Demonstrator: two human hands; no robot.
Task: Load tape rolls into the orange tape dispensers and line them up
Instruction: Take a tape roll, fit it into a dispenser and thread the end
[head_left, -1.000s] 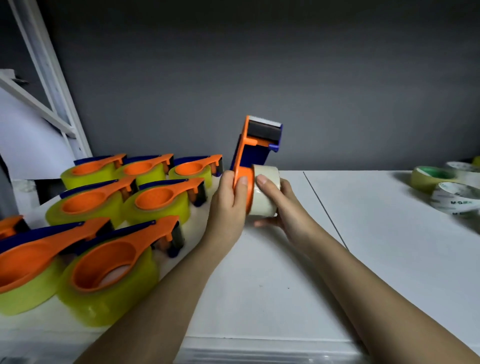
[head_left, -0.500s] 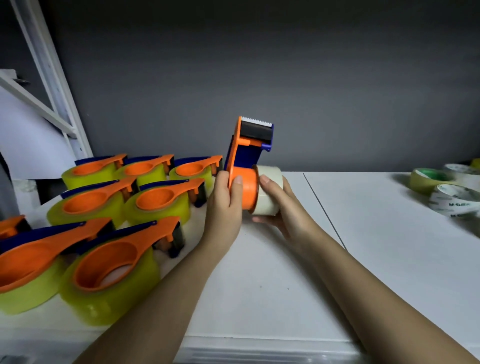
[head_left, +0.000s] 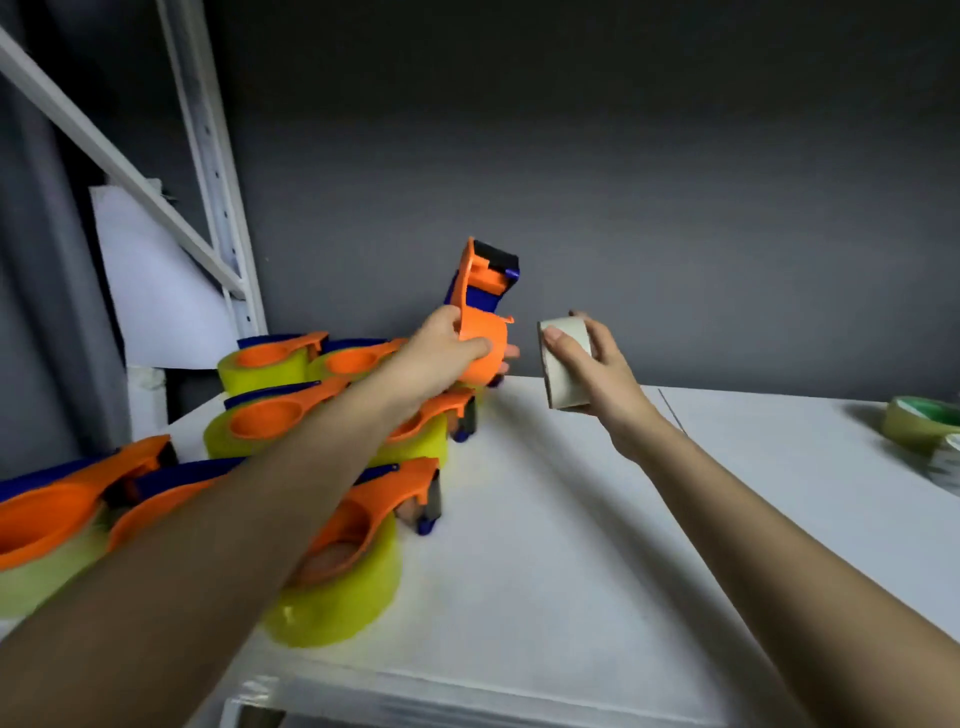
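Left hand (head_left: 441, 348) grips empty dispenser (head_left: 480, 332) upright above desk (head_left: 545, 519). Right hand (head_left: 592, 364) grips roll (head_left: 563, 364) just right of it, not touching. Loaded dispensers (head_left: 332, 525) below left.

We count seven loaded dispensers (head_left: 332, 566) at left, one empty dispenser (head_left: 480, 332), one beige roll (head_left: 563, 364), two rolls (head_left: 919, 423) far right.

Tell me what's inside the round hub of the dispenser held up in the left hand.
No roll on the dispenser: the beige roll is apart, in the right hand. The left hand covers part of the hub.
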